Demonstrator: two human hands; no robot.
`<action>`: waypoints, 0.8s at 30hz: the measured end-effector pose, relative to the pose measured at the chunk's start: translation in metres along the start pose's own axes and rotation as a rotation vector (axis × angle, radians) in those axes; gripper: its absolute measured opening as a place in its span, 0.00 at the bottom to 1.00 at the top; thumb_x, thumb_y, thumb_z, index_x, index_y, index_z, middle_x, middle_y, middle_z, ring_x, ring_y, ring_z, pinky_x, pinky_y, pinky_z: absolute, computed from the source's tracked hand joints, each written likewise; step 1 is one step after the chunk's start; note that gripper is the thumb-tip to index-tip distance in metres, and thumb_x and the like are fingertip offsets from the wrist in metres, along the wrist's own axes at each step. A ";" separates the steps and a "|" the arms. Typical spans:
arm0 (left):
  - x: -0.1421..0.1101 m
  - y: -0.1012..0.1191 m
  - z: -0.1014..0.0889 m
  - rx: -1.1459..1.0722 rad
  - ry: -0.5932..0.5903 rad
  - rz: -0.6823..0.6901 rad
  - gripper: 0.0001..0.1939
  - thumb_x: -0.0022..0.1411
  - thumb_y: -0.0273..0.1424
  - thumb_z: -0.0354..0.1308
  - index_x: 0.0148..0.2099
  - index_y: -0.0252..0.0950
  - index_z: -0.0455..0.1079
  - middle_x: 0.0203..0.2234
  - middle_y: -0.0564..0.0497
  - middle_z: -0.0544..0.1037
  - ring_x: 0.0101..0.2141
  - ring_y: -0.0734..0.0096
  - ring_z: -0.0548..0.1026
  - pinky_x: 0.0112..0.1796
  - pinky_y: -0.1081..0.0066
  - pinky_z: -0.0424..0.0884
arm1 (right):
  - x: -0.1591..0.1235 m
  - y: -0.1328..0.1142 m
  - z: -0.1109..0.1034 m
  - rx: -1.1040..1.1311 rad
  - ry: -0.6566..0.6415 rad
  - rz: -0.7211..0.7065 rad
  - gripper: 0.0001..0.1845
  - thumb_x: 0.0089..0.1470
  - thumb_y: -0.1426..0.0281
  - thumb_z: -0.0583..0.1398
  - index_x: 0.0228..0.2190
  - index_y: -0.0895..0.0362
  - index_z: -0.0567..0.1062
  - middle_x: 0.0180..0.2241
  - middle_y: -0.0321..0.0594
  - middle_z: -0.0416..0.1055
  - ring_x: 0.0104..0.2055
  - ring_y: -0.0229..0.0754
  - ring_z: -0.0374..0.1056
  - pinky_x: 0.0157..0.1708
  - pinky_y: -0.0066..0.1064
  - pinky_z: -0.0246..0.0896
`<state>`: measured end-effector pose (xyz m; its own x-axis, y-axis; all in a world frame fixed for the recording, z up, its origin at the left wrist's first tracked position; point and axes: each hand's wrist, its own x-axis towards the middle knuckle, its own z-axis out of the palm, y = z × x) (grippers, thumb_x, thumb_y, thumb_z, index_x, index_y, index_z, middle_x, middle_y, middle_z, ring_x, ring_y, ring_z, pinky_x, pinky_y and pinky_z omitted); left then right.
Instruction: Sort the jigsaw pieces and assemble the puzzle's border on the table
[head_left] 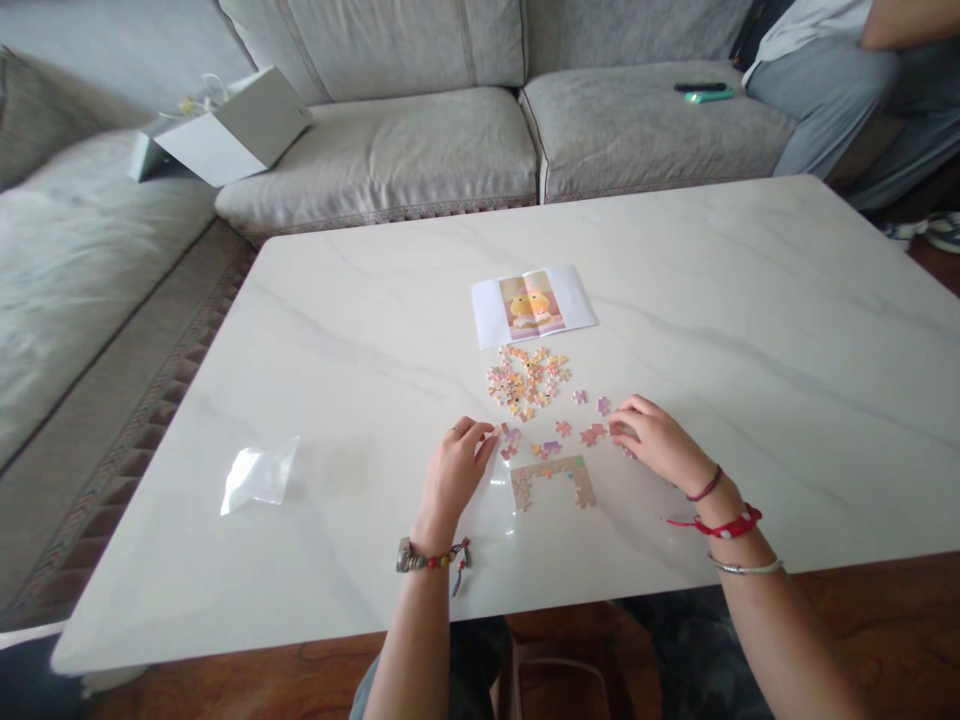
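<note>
A heap of small pastel jigsaw pieces lies mid-table below a printed reference picture. Nearer me sits a partly joined frame of pieces, with a few loose pieces above it. My left hand rests on the table left of the frame, its fingers pinched on a small piece at their tips. My right hand lies to the right, fingers curled and pressing down on loose pieces by the fingertips.
The white marble table holds an empty clear plastic bag at the left. A grey sofa wraps round behind, with a white box and a remote on it. Another person's legs are at the far right.
</note>
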<state>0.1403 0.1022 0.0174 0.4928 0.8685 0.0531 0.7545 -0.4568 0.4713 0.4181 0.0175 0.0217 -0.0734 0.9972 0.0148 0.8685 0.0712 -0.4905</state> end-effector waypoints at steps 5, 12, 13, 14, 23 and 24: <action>0.000 -0.002 0.002 -0.010 -0.002 0.015 0.11 0.60 0.35 0.46 0.38 0.39 0.68 0.33 0.51 0.71 0.28 0.76 0.70 0.29 0.76 0.66 | 0.000 0.002 0.001 -0.001 -0.006 0.015 0.04 0.48 0.76 0.56 0.27 0.56 0.70 0.32 0.40 0.65 0.34 0.40 0.64 0.37 0.33 0.61; 0.000 -0.001 0.001 -0.003 -0.003 0.013 0.11 0.61 0.35 0.46 0.38 0.39 0.68 0.33 0.51 0.70 0.29 0.76 0.70 0.28 0.77 0.66 | 0.005 -0.021 0.009 0.005 0.031 -0.054 0.09 0.47 0.75 0.58 0.34 0.56 0.70 0.34 0.41 0.65 0.37 0.41 0.63 0.38 0.33 0.60; 0.000 -0.001 0.001 -0.004 -0.003 0.015 0.11 0.61 0.35 0.46 0.38 0.39 0.68 0.33 0.51 0.70 0.29 0.76 0.70 0.28 0.76 0.66 | 0.006 -0.024 0.011 -0.005 0.021 -0.062 0.08 0.47 0.76 0.58 0.33 0.56 0.70 0.34 0.41 0.65 0.36 0.41 0.63 0.38 0.34 0.60; 0.000 -0.001 0.001 -0.006 -0.003 0.017 0.11 0.61 0.35 0.46 0.38 0.39 0.68 0.33 0.51 0.70 0.29 0.76 0.70 0.29 0.76 0.66 | 0.007 -0.027 0.013 -0.019 0.011 -0.066 0.06 0.47 0.76 0.58 0.31 0.56 0.71 0.33 0.40 0.65 0.36 0.40 0.63 0.38 0.34 0.60; 0.000 -0.003 0.000 0.010 -0.003 0.025 0.10 0.61 0.33 0.46 0.38 0.39 0.68 0.33 0.50 0.70 0.30 0.75 0.70 0.30 0.75 0.66 | 0.011 -0.034 0.014 -0.077 0.020 -0.063 0.03 0.50 0.74 0.56 0.25 0.57 0.69 0.30 0.41 0.66 0.33 0.40 0.62 0.37 0.34 0.58; 0.000 -0.003 0.000 0.012 -0.002 0.028 0.10 0.61 0.33 0.46 0.38 0.38 0.68 0.33 0.50 0.70 0.30 0.75 0.70 0.30 0.75 0.66 | 0.012 -0.035 0.014 -0.065 0.028 -0.063 0.04 0.50 0.74 0.56 0.25 0.57 0.69 0.30 0.41 0.66 0.33 0.40 0.63 0.37 0.34 0.58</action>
<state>0.1377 0.1037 0.0157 0.5143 0.8552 0.0645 0.7458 -0.4831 0.4587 0.3798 0.0264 0.0265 -0.1162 0.9909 0.0686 0.8928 0.1345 -0.4298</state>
